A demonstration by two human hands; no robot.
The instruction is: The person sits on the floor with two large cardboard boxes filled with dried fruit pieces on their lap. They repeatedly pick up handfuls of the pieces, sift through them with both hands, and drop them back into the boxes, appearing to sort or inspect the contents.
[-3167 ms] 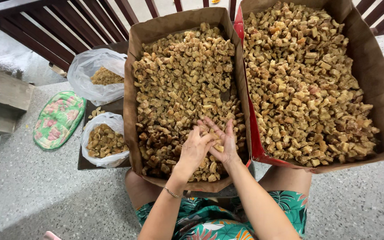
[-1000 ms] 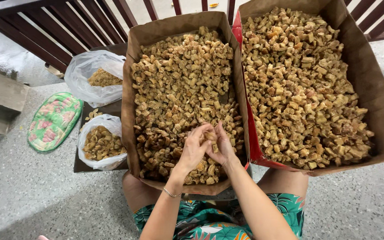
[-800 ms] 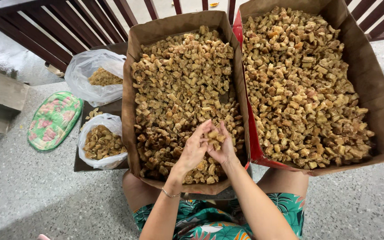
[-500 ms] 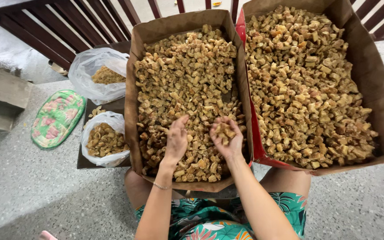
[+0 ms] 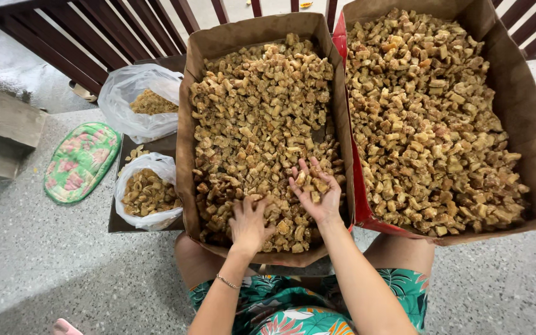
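The hands, pressed together a second ago, have parted: the right hand (image 5: 315, 191) lies palm-up cupping brown fried chunks (image 5: 312, 183), seemingly loosely; the left hand (image 5: 249, 222) spreads flat on the heap in the brown paper-lined box (image 5: 185, 124).

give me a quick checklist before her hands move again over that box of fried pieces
1. Right hand cupped palm up with several pieces in it: ok.
2. Left hand palm down on the pieces in the left box: ok.
3. Pieces secure in the right palm: cannot tell.
4. Right box heaped to the rim, spill risk if nudged: not ok.
5. Two plastic bags open beside the left box: ok.
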